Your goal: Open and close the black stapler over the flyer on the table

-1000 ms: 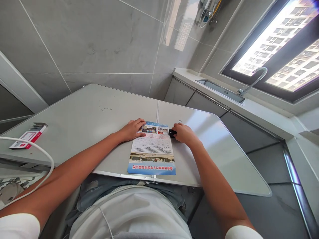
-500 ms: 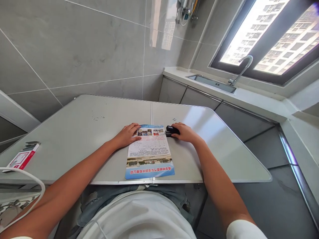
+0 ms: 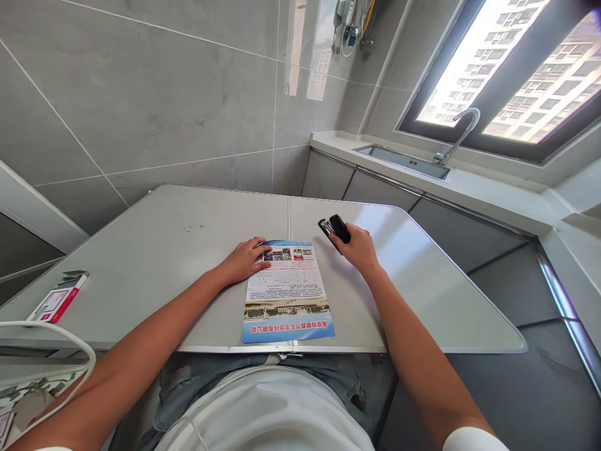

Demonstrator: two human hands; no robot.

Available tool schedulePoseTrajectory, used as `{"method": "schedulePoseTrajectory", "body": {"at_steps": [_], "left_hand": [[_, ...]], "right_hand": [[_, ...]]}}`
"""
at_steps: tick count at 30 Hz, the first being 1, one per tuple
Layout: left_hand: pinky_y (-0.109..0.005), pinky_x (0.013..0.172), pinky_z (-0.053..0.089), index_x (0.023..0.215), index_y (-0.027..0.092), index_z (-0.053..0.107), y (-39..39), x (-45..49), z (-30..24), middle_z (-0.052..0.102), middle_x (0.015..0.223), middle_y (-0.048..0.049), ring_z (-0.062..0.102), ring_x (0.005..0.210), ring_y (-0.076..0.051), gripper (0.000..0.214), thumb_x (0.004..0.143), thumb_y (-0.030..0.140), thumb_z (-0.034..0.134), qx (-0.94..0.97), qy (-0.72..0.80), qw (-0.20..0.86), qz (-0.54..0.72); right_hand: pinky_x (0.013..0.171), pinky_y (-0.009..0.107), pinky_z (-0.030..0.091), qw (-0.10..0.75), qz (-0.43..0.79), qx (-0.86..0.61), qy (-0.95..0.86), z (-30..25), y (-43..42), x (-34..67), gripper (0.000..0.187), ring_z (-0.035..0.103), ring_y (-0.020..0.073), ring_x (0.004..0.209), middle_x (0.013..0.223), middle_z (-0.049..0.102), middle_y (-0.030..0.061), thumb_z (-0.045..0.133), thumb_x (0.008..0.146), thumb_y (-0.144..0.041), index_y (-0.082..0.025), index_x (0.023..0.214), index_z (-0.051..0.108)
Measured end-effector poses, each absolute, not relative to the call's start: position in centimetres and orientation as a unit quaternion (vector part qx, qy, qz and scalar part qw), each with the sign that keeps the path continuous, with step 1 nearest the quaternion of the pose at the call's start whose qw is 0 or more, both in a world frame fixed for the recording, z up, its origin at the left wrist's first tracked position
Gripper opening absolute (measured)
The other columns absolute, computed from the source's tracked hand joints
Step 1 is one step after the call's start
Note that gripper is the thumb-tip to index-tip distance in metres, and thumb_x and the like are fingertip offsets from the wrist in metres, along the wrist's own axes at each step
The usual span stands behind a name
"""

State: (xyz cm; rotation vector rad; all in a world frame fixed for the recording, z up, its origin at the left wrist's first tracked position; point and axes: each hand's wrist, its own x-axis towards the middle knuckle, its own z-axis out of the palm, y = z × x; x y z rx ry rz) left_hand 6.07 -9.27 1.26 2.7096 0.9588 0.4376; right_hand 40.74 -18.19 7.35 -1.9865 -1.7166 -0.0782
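Note:
A black stapler (image 3: 339, 229) is in my right hand (image 3: 359, 249), turned at an angle to the right of the paper, its two arms spread apart. My fingers wrap round its upper arm. My left hand (image 3: 243, 260) rests on the upper left edge of a printed flyer (image 3: 287, 300), fingers stretched out and thumb apart. The flyer lies flat near the table's front edge, its large red print upside down to me. Whether there is more than one sheet I cannot tell.
The folding table (image 3: 150, 263) has a seam down its middle. Small staple-like bits (image 3: 192, 227) lie at its back left. A red and white box (image 3: 59, 299) and a white cable (image 3: 70, 335) are at the left. Beyond stand a counter with a sink (image 3: 404, 161).
My right hand has drawn the stapler away from the flyer's right edge, back and to the right. The stapler has turned and its arms are spread wider. My left hand stays on the flyer.

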Motion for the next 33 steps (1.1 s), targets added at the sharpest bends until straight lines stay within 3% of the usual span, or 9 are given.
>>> {"method": "schedulePoseTrajectory", "body": {"at_steps": [4, 9, 13, 18, 24, 28, 33], "left_hand": [[-0.053, 0.117, 0.043, 0.140, 0.022, 0.062, -9.4, 6.0, 1.0, 0.050, 0.152, -0.0153, 0.052, 0.140, -0.032, 0.046, 0.103, 0.046, 0.052, 0.931, 0.315, 0.102, 0.154], [-0.052, 0.118, 0.042, 0.137, 0.022, 0.065, -9.4, 6.1, 0.7, 0.051, 0.151, -0.0145, 0.051, 0.141, -0.030, 0.041, 0.107, 0.039, 0.043, 0.925, 0.320, 0.109, 0.175], [-0.053, 0.117, 0.043, 0.137, 0.021, 0.064, -9.6, 6.2, 1.0, 0.050, 0.150, -0.0153, 0.051, 0.140, -0.030, 0.041, 0.108, 0.039, 0.041, 0.924, 0.322, 0.115, 0.172], [-0.054, 0.117, 0.043, 0.138, 0.023, 0.063, -9.9, 6.2, 1.5, 0.049, 0.153, -0.0142, 0.052, 0.139, -0.031, 0.040, 0.108, 0.040, 0.042, 0.920, 0.333, 0.127, 0.165], [-0.054, 0.123, 0.038, 0.148, 0.027, 0.055, -10.3, 6.1, 1.8, 0.037, 0.166, -0.0121, 0.043, 0.148, -0.033, 0.044, 0.108, 0.039, 0.041, 0.905, 0.364, 0.153, 0.158], [-0.054, 0.124, 0.037, 0.156, 0.032, 0.045, -10.4, 6.0, 2.0, 0.032, 0.169, -0.0098, 0.040, 0.151, -0.032, 0.048, 0.108, 0.040, 0.040, 0.896, 0.378, 0.173, 0.155], [-0.052, 0.122, 0.040, 0.152, 0.034, 0.049, -10.5, 6.1, 2.4, 0.036, 0.167, -0.0051, 0.044, 0.147, -0.031, 0.046, 0.108, 0.043, 0.039, 0.877, 0.406, 0.211, 0.148]], "right_hand": [[0.061, 0.028, 0.030, 0.285, 0.039, -0.588, -0.756, 6.8, -19.9, 35.0, 0.037, 0.046, 0.0144, 0.063, 0.070, 0.057, -0.0002, 0.064, 0.093, -0.050, -0.022, 0.074, 0.049], [0.066, 0.028, 0.032, 0.236, 0.112, -0.479, -0.838, 5.3, -23.4, 28.3, 0.028, 0.051, 0.0154, 0.071, 0.081, 0.062, 0.0016, 0.064, 0.095, -0.043, -0.021, 0.082, 0.053], [0.066, 0.030, 0.033, 0.201, 0.138, -0.483, -0.841, 4.3, -24.6, 26.8, 0.024, 0.055, 0.0178, 0.077, 0.086, 0.063, 0.0035, 0.067, 0.094, -0.040, -0.021, 0.085, 0.055], [0.071, 0.030, 0.041, 0.221, 0.198, -0.503, -0.812, 3.7, -24.5, 26.7, 0.015, 0.059, 0.0196, 0.086, 0.097, 0.063, 0.0035, 0.068, 0.093, -0.032, -0.023, 0.094, 0.056], [0.068, 0.032, 0.044, 0.231, 0.240, -0.524, -0.784, 3.7, -25.1, 26.8, 0.018, 0.059, 0.0232, 0.087, 0.101, 0.061, 0.0047, 0.068, 0.088, -0.024, -0.027, 0.099, 0.054], [0.069, 0.035, 0.049, 0.234, 0.259, -0.535, -0.769, 3.6, -26.5, 30.2, 0.021, 0.060, 0.0237, 0.085, 0.102, 0.061, 0.0057, 0.064, 0.088, -0.019, -0.027, 0.105, 0.055], [0.069, 0.037, 0.054, 0.237, 0.264, -0.574, -0.738, 3.4, -28.4, 37.2, 0.020, 0.063, 0.0243, 0.085, 0.100, 0.061, 0.0068, 0.061, 0.094, -0.024, -0.028, 0.113, 0.055]]}}
